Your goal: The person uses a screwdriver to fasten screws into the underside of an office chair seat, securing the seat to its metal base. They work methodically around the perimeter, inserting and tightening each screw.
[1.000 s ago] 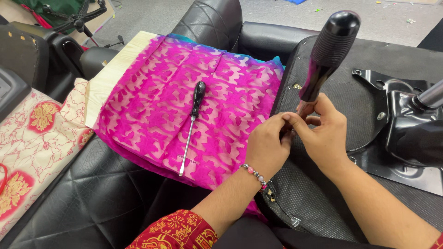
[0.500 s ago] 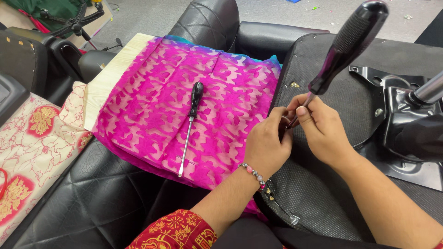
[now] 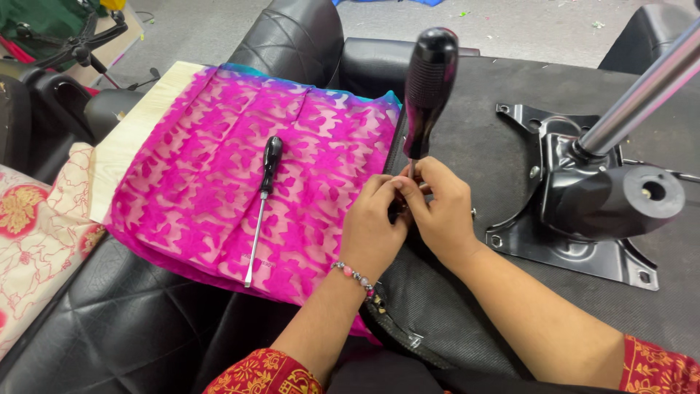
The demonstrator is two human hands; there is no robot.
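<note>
A screwdriver with a fat black handle (image 3: 429, 84) stands nearly upright at the left edge of an upturned black chair seat (image 3: 474, 138). My left hand (image 3: 373, 228) and my right hand (image 3: 441, 211) both pinch around its thin shaft just below the handle, fingertips touching; the tip and whatever it meets are hidden by my fingers. A bead bracelet is on my left wrist. A second, slimmer screwdriver (image 3: 261, 206) with a black handle and long steel shaft lies loose on a pink patterned cloth (image 3: 219, 168), to the left of my hands.
A black metal mounting plate (image 3: 561, 241) with a tilt mechanism and a shiny gas-lift column (image 3: 642, 91) is bolted on the seat at the right. Quilted black chair cushions (image 3: 109, 321) lie below and behind the cloth. A cream floral fabric (image 3: 36, 233) is at the left.
The big screwdriver has swung from leaning right to almost upright, its handle moving left. My hands stayed clasped at its shaft. The loose screwdriver has not moved.
</note>
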